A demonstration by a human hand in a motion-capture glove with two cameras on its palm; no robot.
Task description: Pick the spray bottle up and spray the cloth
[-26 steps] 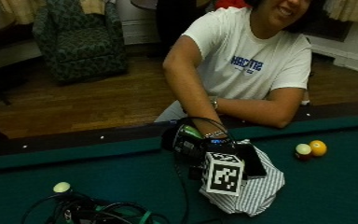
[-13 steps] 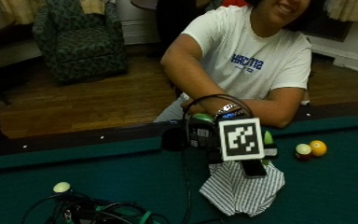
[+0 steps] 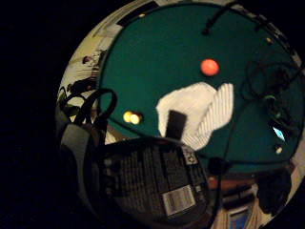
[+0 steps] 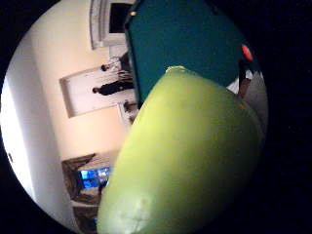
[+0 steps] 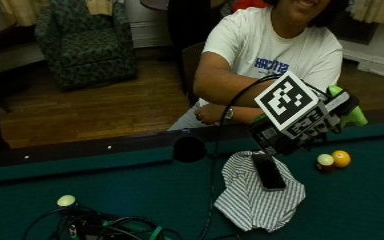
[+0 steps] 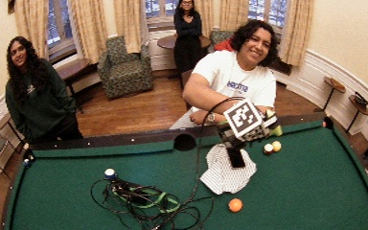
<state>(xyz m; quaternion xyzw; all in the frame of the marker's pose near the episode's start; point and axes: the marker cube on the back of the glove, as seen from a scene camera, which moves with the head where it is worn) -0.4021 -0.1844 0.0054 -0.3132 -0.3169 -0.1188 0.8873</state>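
At right of centre in the outside view, the right hand (image 5: 298, 127) is gripping the green spray bottle (image 5: 350, 111) and holding it above the striped cloth (image 5: 258, 192) on the counter (image 5: 112, 190). A black phone (image 5: 269, 171) is lying on the cloth; spray risks wetting it or missing toward the balls (image 5: 333, 160).

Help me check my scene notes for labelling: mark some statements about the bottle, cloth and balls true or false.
1. The gloved right hand holds the lime-green plastic spray bottle above the table. True.
2. The striped white cloth hangs off the table edge. False: it lies on the green felt pool table.
3. A flat black rectangular object lies on the cloth. True.
4. The orange billiard ball rests on the cloth. False: it sits apart, on bare felt.
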